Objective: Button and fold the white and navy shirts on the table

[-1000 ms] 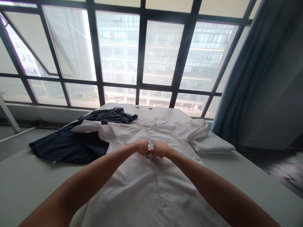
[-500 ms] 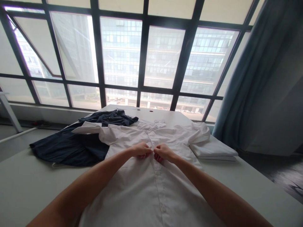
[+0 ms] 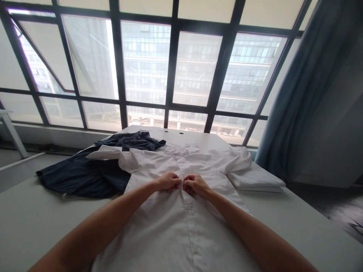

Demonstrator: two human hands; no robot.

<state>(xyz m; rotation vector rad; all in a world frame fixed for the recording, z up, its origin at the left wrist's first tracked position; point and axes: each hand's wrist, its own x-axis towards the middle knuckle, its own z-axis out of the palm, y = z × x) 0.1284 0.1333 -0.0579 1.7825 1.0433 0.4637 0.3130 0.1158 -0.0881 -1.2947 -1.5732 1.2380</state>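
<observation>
A white short-sleeved shirt [image 3: 170, 223] lies face up and spread flat on the white table [image 3: 25, 219], collar toward the window. My left hand [image 3: 168, 181] and my right hand [image 3: 195, 184] meet at the chest of its button placket. Both have their fingers curled in a pinch on the placket edges, fingertips nearly touching. Whatever button lies between them is hidden by the fingers.
A dark navy garment [image 3: 85, 170] lies crumpled at the left, partly under the white shirt's sleeve. A folded white garment [image 3: 258, 179] sits at the right by the table edge. Beyond the table are a large window and a blue curtain [image 3: 289, 102].
My hands shifted slightly toward me along the placket and stay pinched together. The camera tilted a little, so the table sits slightly lower in view.
</observation>
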